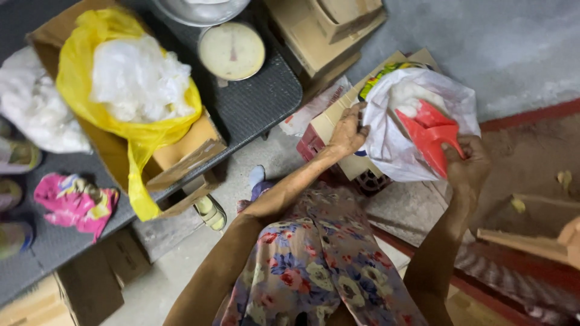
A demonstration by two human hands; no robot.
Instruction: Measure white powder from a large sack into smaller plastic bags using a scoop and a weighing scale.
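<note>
Hands at a white plastic bag (393, 151), held over a carton (338, 121) at 2 o'clock.

Left hand (347, 130) pinches the crinkled bag's rim, grip closed on the thin film; right hand (468, 166) is closed around the handle of a glossy red scoop (432, 133), its angular blade inside the bag among pale, lumpy contents hard to make out. At 10 o'clock a yellow bag (139, 139) of white stuff fills a cardboard box on the dark textured counter (254, 102), beside a round dial scale (231, 51), its pan cut off at the top. Bare concrete floor (495, 42) lies open at 1 o'clock.
</note>
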